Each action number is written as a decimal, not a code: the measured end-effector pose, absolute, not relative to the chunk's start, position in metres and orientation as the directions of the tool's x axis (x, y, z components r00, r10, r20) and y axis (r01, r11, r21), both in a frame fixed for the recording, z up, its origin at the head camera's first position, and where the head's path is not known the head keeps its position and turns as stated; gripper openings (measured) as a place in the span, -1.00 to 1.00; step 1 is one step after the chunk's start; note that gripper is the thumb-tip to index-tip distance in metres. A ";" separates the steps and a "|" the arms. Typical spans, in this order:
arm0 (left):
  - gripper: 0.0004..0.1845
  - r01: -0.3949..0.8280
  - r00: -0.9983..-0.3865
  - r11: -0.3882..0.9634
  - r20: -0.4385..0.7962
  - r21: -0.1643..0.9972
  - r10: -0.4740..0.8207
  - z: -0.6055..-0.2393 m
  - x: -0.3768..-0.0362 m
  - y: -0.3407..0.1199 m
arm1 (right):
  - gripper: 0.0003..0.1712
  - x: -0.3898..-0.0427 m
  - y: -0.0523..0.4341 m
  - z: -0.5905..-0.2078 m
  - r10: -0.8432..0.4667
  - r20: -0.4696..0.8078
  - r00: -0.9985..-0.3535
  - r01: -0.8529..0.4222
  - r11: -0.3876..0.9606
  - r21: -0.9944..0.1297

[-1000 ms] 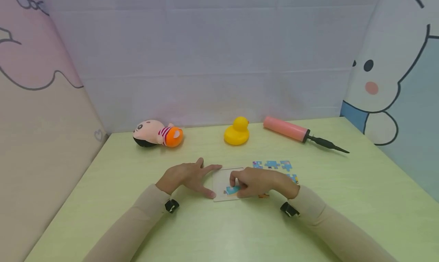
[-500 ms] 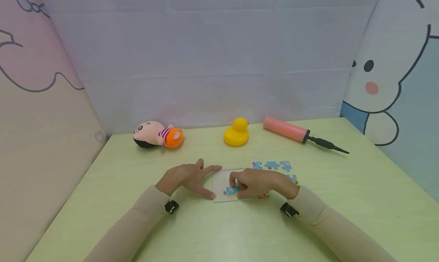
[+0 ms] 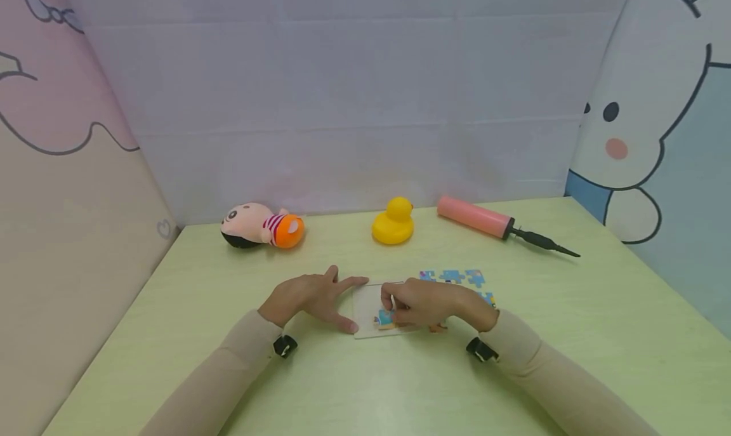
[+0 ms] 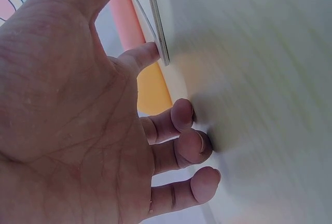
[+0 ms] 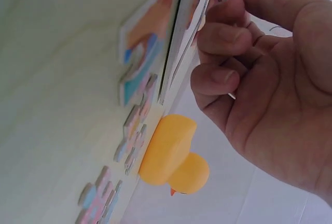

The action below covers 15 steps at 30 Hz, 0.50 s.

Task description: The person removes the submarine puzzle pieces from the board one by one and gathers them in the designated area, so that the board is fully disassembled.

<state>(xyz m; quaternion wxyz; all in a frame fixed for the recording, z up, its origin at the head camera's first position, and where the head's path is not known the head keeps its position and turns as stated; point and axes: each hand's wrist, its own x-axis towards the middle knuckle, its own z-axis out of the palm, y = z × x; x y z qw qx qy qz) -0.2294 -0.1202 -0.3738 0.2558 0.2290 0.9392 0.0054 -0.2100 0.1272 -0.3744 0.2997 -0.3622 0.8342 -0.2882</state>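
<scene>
The left hand [image 3: 311, 296] lies flat, fingers spread, bracing the white puzzle tray [image 3: 365, 303] beside it. The right hand [image 3: 425, 303] pinches a blue puzzle piece [image 3: 385, 317], seating it on the tray's near edge.

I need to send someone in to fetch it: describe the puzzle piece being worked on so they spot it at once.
On the green table, near the front middle, lies a pale puzzle board. The right hand pinches one puzzle piece at the board's near edge. It is the only piece on the board; the loose pieces lie on the table to the right.
</scene>
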 end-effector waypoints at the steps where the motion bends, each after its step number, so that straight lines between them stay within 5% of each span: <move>1: 0.03 0.427 -0.764 0.895 -0.478 0.127 0.432 -0.374 -0.229 -0.120 | -0.92 -0.210 0.127 -0.374 -0.777 -0.285 -0.561 -0.433 0.569 -0.699; 15: 0.04 0.423 -0.764 0.897 -0.480 0.130 0.431 -0.373 -0.228 -0.120 | -0.87 -0.213 0.134 -0.367 -0.802 -0.224 -0.554 -0.533 0.548 -0.645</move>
